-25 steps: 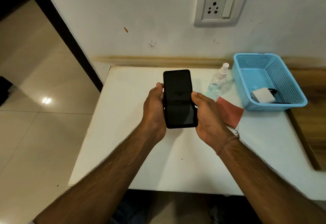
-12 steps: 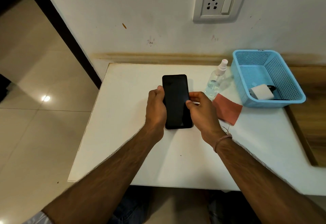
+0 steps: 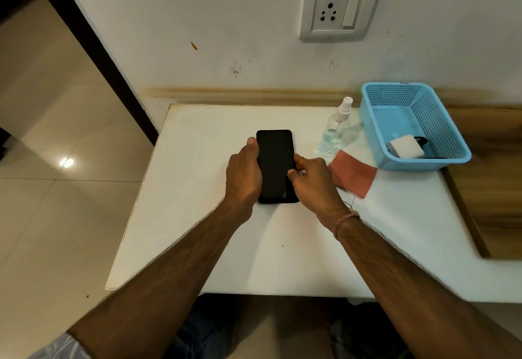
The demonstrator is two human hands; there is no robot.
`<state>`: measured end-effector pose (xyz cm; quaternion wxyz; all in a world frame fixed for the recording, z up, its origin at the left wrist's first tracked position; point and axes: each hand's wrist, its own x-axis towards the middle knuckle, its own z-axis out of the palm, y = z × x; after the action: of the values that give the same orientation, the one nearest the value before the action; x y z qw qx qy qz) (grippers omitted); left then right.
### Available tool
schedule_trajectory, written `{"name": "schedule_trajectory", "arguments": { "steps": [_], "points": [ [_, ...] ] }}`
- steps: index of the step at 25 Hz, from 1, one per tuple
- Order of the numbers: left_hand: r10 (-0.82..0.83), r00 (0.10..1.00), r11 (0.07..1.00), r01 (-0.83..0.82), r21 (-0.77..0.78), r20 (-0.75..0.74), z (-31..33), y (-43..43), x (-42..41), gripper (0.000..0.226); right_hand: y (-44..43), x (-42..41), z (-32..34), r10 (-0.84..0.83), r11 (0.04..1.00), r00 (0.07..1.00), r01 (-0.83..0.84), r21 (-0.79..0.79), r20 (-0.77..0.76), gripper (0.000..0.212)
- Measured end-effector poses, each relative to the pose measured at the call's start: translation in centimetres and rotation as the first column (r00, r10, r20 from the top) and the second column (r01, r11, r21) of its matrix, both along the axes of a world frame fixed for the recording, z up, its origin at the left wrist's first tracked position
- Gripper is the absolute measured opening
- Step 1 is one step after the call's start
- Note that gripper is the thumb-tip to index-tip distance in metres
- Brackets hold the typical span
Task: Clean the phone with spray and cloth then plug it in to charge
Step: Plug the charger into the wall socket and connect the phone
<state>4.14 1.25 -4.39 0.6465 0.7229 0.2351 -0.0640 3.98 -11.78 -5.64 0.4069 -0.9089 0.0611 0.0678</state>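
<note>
A black phone point(image 3: 275, 161) lies screen up on the white table point(image 3: 203, 231), near its middle. My left hand point(image 3: 243, 173) holds its left edge, thumb along the side. My right hand point(image 3: 313, 178) pinches its right edge with curled fingers. A clear spray bottle point(image 3: 336, 130) with a white nozzle stands just right of the phone. A reddish cloth point(image 3: 354, 173) lies flat beside my right hand. A white charger block point(image 3: 406, 147) with a dark cable sits in the blue basket point(image 3: 457, 144). The wall socket point(image 3: 339, 10) is above the table.
The basket stands at the table's back right, against a wooden surface point(image 3: 491, 189) on the right. The table's left edge drops to a tiled floor point(image 3: 56, 189). A dark door frame point(image 3: 93, 48) runs diagonally at the left.
Both hands have lowered the phone from the air down onto the table. My right hand's fingers have curled closer onto its right edge.
</note>
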Motion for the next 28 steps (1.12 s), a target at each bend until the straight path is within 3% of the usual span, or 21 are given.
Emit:
{"name": "schedule_trajectory", "arguments": {
  "steps": [3, 7, 10, 13, 15, 17, 20, 21, 23, 28],
  "points": [
    [-0.056, 0.995, 0.992, 0.046, 0.114, 0.088, 0.4, -0.3, -1.1, 0.052, -0.2, -0.6, 0.8, 0.054, 0.991, 0.998, -0.055, -0.124, -0.012, 0.038],
    [-0.128, 0.983, 0.982, 0.106, 0.158, 0.134, 1.4, -1.3, -3.0, 0.04, -1.6, -2.0, 2.7, 0.036, 0.986, 0.995, -0.021, 0.166, -0.089, 0.045],
    [-0.251, 0.946, 0.916, 0.164, 0.365, 0.206, 2.7, -4.0, -4.4, 0.042, -5.6, -2.5, 5.0, -0.109, 0.97, 0.992, 0.093, 0.224, 0.061, 0.036],
    [-0.453, 0.839, 0.873, 0.35, 0.339, 0.3, 5.7, -9.0, -3.9, 0.024, -12.1, -1.1, 8.0, -0.194, 0.971, 0.955, 0.155, 0.181, 0.223, 0.021],
    [-0.596, 0.755, 0.776, 0.455, 0.437, 0.273, 7.3, -12.9, -1.6, 0.019, -16.6, 1.3, 9.7, -0.191, 0.979, 0.941, 0.202, -0.012, 0.28, 0.018],
    [-0.728, 0.654, 0.627, 0.512, 0.586, 0.207, 8.6, -16.8, 1.1, 0.021, -20.4, 4.1, 10.6, -0.081, 0.92, 0.961, 0.174, -0.351, 0.265, 0.021],
    [-0.871, 0.491, 0.286, 0.546, 0.788, -0.024, 9.1, -21.2, 4.9, 0.021, -23.2, 6.5, 10.1, 0.148, 0.643, 0.988, -0.127, -0.755, -0.04, 0.027],
    [-0.879, 0.464, 0.178, 0.539, 0.823, -0.114, 8.9, -22.2, 5.9, 0.02, -23.6, 6.8, 9.5, 0.183, 0.558, 0.975, -0.206, -0.804, -0.123, 0.03],
    [-0.855, 0.45, 0.036, 0.549, 0.835, -0.259, 8.1, -23.2, 7.5, 0.03, -24.0, 7.0, 8.2, 0.238, 0.497, 0.959, -0.255, -0.829, -0.152, 0.03],
    [-0.822, 0.436, -0.072, 0.559, 0.826, -0.366, 6.2, -24.3, 9.2, 0.032, -25.3, 7.5, 5.8, 0.311, 0.477, 0.95, -0.185, -0.86, -0.031, 0.007]
  ]
}}
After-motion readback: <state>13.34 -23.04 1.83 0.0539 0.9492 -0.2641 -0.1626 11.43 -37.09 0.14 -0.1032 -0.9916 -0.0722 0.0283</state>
